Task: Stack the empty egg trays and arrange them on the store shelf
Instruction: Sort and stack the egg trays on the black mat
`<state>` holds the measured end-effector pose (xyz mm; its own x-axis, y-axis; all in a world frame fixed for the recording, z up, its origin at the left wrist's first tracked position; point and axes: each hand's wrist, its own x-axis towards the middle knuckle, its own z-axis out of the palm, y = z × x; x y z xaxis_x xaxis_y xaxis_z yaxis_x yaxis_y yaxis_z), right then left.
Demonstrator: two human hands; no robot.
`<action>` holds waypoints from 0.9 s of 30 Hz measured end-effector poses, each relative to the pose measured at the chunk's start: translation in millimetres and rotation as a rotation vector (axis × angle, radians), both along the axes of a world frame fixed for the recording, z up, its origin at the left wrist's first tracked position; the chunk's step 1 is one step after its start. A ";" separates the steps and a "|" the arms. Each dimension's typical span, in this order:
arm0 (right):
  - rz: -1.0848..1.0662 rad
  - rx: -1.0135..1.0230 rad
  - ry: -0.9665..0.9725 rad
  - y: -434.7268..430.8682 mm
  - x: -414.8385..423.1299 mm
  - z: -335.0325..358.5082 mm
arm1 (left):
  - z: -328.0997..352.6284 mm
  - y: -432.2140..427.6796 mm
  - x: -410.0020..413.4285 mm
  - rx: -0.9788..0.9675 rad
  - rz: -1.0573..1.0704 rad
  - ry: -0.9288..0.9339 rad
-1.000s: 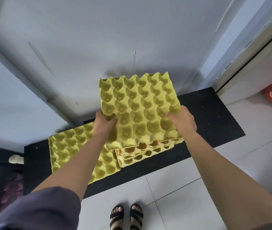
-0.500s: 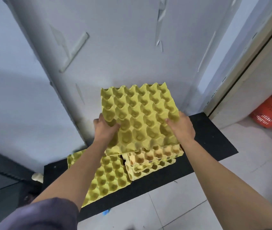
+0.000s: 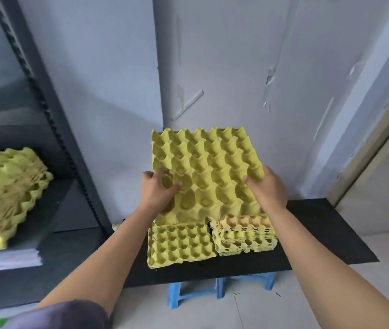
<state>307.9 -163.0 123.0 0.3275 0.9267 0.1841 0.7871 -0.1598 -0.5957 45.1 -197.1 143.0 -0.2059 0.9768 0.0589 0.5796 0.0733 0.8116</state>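
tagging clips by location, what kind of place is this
Likely a shop storeroom corner: a dark metal shelf rack holding stacked egg trays, more trays on a low black surface.

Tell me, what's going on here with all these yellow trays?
A person holds a yellow egg tray in the air, left hand gripping its left edge, right hand its right edge. Below it, on a black mat, lie a single tray and a small stack side by side. A taller stack sits on the dark shelf to the left.
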 end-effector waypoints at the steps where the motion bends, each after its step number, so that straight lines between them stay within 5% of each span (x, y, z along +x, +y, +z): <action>1: 0.022 0.007 0.011 -11.0 -10.7 4.6 | 5.8 -15.5 -9.7 0.005 0.020 0.010; 11: 0.212 0.045 0.069 -87.9 -128.5 58.3 | 48.8 -133.4 -112.2 0.077 0.228 0.024; 27: 0.507 -0.041 0.050 -214.0 -410.8 35.9 | 23.5 -326.6 -361.4 -0.044 0.540 0.027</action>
<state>-102.9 -377.0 158.9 -0.1578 0.9775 0.1401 0.7426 0.2110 -0.6357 -316.3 -523.7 166.5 -0.6780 0.7344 0.0324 0.4708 0.4001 0.7863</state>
